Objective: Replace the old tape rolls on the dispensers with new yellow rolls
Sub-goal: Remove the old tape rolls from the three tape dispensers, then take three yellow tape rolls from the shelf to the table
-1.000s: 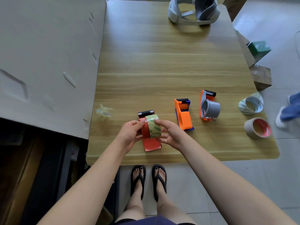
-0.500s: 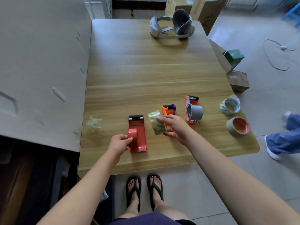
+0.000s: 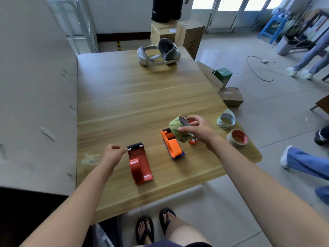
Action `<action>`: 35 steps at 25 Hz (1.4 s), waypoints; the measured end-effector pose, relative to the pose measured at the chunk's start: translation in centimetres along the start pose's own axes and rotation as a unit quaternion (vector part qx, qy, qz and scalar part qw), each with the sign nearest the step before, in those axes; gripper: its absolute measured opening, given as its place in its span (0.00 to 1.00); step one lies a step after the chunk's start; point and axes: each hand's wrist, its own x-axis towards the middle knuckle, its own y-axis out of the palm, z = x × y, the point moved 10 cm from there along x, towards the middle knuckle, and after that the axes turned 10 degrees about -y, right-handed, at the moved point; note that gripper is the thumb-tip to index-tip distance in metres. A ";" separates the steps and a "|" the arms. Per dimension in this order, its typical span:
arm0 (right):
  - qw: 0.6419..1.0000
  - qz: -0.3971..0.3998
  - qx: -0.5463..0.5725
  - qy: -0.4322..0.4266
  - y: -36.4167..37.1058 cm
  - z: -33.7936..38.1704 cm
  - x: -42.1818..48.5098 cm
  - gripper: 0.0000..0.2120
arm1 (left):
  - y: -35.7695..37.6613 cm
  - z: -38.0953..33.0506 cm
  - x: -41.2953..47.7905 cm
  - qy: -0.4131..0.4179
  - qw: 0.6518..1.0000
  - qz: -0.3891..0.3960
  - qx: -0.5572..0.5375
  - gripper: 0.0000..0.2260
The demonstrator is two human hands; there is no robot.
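My right hand [image 3: 197, 130] holds a greenish-yellow old tape roll [image 3: 178, 129] in the air above the orange dispenser [image 3: 172, 145]. A third dispenser [image 3: 193, 140] is mostly hidden behind that hand and roll. The red dispenser [image 3: 139, 163] lies on the wooden table [image 3: 133, 104] with no roll on it. My left hand [image 3: 113, 155] hovers just left of its black cutter end, fingers loosely curled and holding nothing I can see. Two more rolls sit near the table's right edge: a pale green-white roll [image 3: 226, 120] and a tan roll with a red core [image 3: 237, 138].
A grey headset [image 3: 158, 53] rests at the table's far end. A crumpled scrap of tape [image 3: 89, 158] lies at the left edge beside a grey panel [image 3: 35, 95]. Cardboard boxes [image 3: 229, 96] stand on the floor to the right, where other people's legs [image 3: 306, 163] are.
My right hand pulled the old roll off the red dispenser and carried it up and right over the orange one. My left hand let go of the red dispenser's hub and shifted toward its cutter.
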 end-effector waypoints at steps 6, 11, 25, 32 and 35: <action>0.998 -0.059 -0.011 -0.009 -6.7 0.7 1.6 0.35 | 2.8 -8.8 -2.8 0.105 0.993 0.043 -0.042 0.03; 0.994 -0.088 -0.053 -0.023 -13.9 0.0 5.5 0.36 | 9.7 -14.5 -4.1 0.149 0.987 0.064 -0.003 0.08; 0.940 -0.011 -0.341 -0.031 -24.7 -7.9 21.4 0.38 | 29.8 -20.6 -1.5 0.092 0.989 0.093 0.072 0.06; 0.918 0.012 -0.396 0.012 -22.0 -13.1 26.4 0.41 | 31.3 -20.9 3.1 0.079 0.989 0.074 0.097 0.05; 0.912 0.024 -0.409 0.014 -20.8 -14.6 27.3 0.41 | 30.0 -20.0 5.0 0.062 0.994 0.041 0.085 0.05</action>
